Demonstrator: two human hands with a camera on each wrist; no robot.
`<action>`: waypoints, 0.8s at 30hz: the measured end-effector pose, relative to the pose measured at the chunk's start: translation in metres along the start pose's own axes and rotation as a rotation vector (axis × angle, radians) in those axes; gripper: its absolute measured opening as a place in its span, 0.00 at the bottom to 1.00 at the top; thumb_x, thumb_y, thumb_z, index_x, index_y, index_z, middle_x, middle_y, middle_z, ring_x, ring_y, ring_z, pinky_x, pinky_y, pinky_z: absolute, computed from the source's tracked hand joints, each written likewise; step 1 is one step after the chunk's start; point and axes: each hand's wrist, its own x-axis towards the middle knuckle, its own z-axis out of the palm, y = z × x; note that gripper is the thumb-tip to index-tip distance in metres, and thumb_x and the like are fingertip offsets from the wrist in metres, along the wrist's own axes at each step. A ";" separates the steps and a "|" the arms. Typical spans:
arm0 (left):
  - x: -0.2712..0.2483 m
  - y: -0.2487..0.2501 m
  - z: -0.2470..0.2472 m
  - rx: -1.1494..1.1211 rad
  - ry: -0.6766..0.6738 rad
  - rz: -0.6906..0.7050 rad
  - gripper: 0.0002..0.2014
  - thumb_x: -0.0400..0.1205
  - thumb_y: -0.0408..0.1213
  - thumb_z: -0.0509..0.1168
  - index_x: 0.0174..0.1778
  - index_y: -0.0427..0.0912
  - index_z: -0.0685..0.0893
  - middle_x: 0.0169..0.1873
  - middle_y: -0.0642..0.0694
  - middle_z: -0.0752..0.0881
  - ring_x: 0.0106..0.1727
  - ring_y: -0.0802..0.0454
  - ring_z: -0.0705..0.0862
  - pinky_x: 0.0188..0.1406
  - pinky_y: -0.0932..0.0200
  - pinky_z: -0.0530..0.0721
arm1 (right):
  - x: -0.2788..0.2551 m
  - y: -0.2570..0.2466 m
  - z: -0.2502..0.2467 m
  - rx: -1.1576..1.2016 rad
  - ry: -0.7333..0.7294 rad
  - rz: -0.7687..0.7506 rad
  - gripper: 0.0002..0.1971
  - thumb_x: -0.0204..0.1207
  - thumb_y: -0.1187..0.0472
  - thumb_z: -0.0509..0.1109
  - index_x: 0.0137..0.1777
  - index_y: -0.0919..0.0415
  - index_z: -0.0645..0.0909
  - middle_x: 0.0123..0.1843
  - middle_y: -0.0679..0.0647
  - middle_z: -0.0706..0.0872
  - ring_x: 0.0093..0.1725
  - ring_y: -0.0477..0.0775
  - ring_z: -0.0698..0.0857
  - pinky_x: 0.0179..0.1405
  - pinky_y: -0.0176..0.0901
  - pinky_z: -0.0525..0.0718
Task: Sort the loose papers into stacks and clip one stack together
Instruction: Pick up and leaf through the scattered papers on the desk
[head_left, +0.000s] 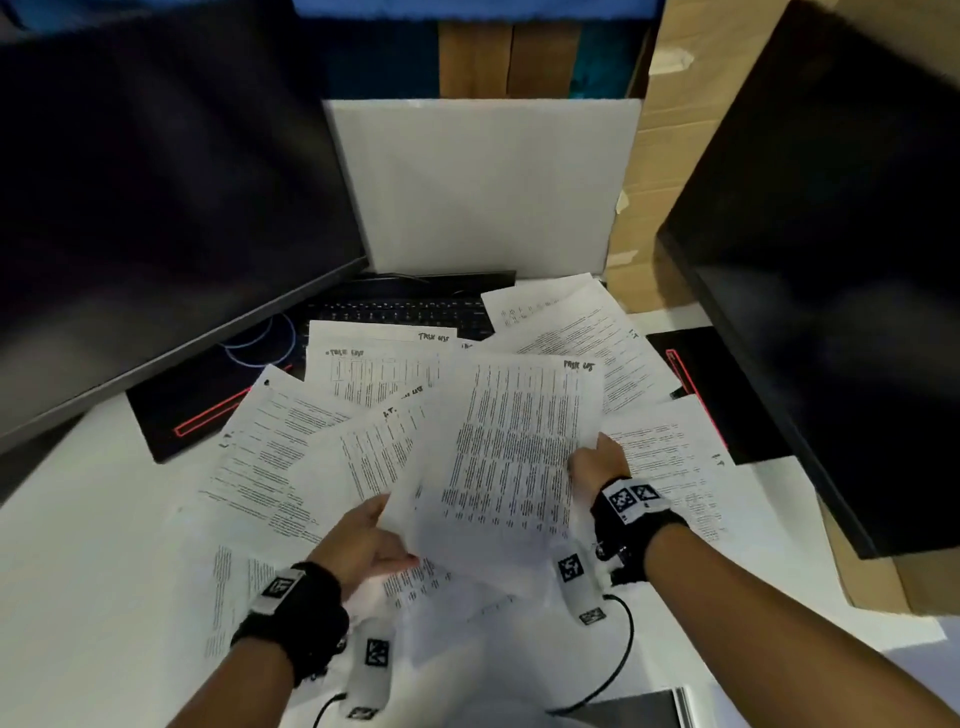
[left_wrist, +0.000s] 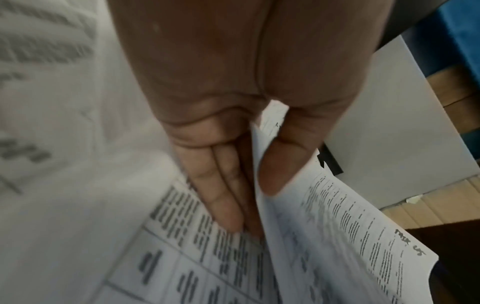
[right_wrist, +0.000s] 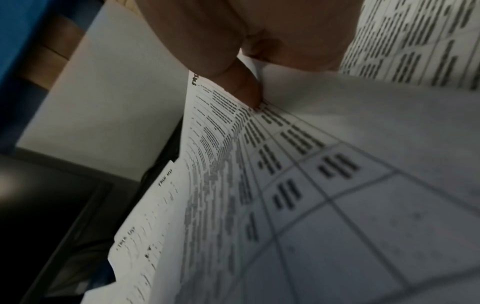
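Note:
A printed sheet (head_left: 511, 457) headed "Task list" is lifted above the desk between both hands. My left hand (head_left: 363, 540) pinches its lower left corner, thumb on top and fingers beneath; the left wrist view shows the sheet (left_wrist: 337, 236) nipped between thumb and fingers (left_wrist: 221, 201). My right hand (head_left: 597, 460) grips the sheet's right edge; in the right wrist view its fingers (right_wrist: 246, 86) press on the paper (right_wrist: 285, 164). Several loose printed papers (head_left: 291, 447) lie fanned across the white desk below. No clip is visible.
A dark monitor (head_left: 156, 208) leans at the left and another (head_left: 831, 260) at the right. A black keyboard (head_left: 400, 312) lies behind the papers, partly covered. A white board (head_left: 483, 187) stands at the back, with cardboard boxes (head_left: 670, 130) beside it. Cables (head_left: 618, 665) trail near the front edge.

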 end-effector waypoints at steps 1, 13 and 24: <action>-0.003 0.001 -0.004 -0.004 -0.041 -0.014 0.28 0.72 0.13 0.59 0.66 0.41 0.80 0.61 0.35 0.87 0.59 0.34 0.87 0.57 0.43 0.88 | 0.000 0.001 0.003 -0.024 0.001 0.008 0.12 0.76 0.75 0.54 0.36 0.63 0.75 0.34 0.55 0.77 0.33 0.53 0.75 0.29 0.40 0.76; 0.017 0.044 0.030 0.607 0.093 0.116 0.09 0.85 0.40 0.63 0.59 0.46 0.78 0.53 0.43 0.86 0.50 0.46 0.84 0.51 0.51 0.82 | -0.010 0.006 0.011 -0.227 -0.109 0.048 0.12 0.79 0.70 0.57 0.34 0.65 0.72 0.30 0.58 0.75 0.26 0.52 0.71 0.22 0.37 0.66; 0.004 0.035 0.012 0.320 0.009 0.334 0.20 0.79 0.32 0.70 0.66 0.52 0.81 0.58 0.52 0.89 0.60 0.56 0.86 0.62 0.58 0.82 | -0.011 -0.016 0.003 0.191 -0.037 0.040 0.27 0.66 0.59 0.74 0.66 0.61 0.74 0.56 0.49 0.79 0.51 0.52 0.79 0.50 0.45 0.78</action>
